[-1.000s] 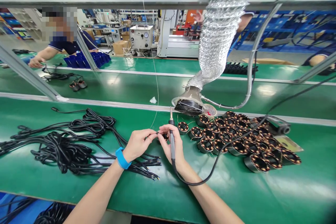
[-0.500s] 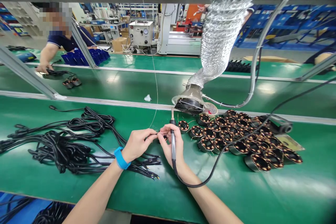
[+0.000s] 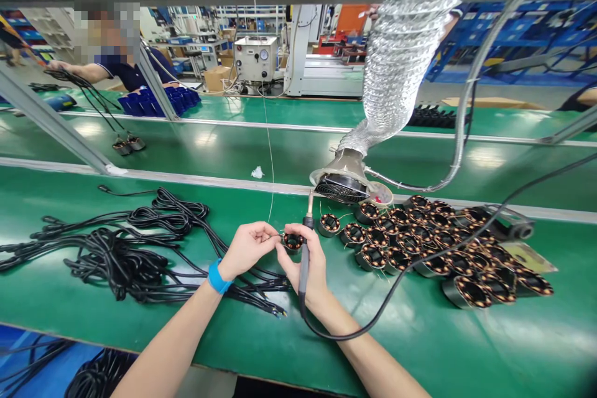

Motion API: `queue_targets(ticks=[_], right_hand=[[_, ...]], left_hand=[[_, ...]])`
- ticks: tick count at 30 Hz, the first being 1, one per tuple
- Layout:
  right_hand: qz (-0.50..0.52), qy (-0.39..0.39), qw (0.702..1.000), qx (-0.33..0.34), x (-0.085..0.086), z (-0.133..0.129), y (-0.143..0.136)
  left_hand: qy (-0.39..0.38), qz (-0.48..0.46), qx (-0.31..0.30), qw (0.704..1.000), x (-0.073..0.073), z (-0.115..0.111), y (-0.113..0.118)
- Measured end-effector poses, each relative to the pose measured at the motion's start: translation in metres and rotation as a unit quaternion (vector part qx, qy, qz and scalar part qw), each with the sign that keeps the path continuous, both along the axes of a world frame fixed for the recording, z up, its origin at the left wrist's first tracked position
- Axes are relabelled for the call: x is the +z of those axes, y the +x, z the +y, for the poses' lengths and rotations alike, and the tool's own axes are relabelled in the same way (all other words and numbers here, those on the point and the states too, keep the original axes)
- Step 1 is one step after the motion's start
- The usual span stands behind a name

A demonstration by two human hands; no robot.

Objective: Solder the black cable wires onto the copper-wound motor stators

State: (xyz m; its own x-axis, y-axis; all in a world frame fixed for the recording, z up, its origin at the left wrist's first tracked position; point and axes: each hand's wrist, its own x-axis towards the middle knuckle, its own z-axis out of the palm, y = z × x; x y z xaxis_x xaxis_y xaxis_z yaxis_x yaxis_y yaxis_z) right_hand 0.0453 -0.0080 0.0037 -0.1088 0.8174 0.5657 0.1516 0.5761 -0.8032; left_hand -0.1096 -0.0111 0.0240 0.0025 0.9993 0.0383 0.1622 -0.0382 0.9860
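Note:
My left hand [image 3: 249,251] is closed in a pinch on a thin wire at the edge of a copper-wound motor stator [image 3: 293,241]. My right hand [image 3: 315,267] is closed around a soldering iron [image 3: 305,264], its tip pointing up and away from the stator. Right-hand fingers also curl at the stator's far side, and the thumb is near the left fingertips. A thin solder-like strand [image 3: 271,168] hangs from above and runs down behind my left hand. Black cables [image 3: 116,261] with bared ends lie left of my hands.
Several more stators [image 3: 433,236] stand grouped on the green bench [image 3: 242,348] at right. A fume-extractor fan [image 3: 342,186] on a silver duct [image 3: 396,56] hangs ahead. The iron's cord [image 3: 387,286] crosses my right forearm. Across the bench, a co-worker [image 3: 121,62] holds cables with stators attached.
My hands have shifted slightly apart at the stator, which now shows more openly between them. The co-worker's hand has risen, lifting the cables. The view has moved slightly.

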Motion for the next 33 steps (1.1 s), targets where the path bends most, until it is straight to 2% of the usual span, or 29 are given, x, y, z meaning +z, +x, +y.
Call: queue_targets(ticks=[4,7,14,16,20,23,29,33], right_hand=[[-0.034,0.074,0.995,0.051,0.007,-0.004,-0.003],[-0.038,0.087,0.993,0.065,0.010,-0.003,-0.006],[-0.032,0.043,0.999,0.001,0.005,0.006,0.002],[-0.034,0.030,0.999,-0.007,0.004,0.006,0.004],[-0.037,0.019,0.999,-0.010,0.001,0.006,0.002],[-0.035,0.016,0.999,-0.016,-0.002,0.006,0.000],[-0.002,-0.026,0.998,-0.052,-0.001,0.012,0.007],[0.042,-0.092,0.995,-0.011,0.003,0.014,0.019]], left_hand=[[0.026,0.008,-0.034,0.999,-0.004,-0.003,0.003],[0.055,0.066,-0.045,0.995,-0.003,-0.005,0.003],[0.063,0.160,-0.058,0.983,0.015,-0.005,-0.012],[0.055,0.143,-0.068,0.986,0.017,-0.003,-0.014],[-0.022,0.029,-0.094,0.995,0.015,-0.001,-0.010],[-0.033,-0.015,-0.068,0.997,0.011,0.001,-0.003],[-0.044,-0.032,0.051,0.997,-0.004,0.011,0.003],[-0.050,-0.041,0.059,0.996,-0.011,0.016,0.003]])
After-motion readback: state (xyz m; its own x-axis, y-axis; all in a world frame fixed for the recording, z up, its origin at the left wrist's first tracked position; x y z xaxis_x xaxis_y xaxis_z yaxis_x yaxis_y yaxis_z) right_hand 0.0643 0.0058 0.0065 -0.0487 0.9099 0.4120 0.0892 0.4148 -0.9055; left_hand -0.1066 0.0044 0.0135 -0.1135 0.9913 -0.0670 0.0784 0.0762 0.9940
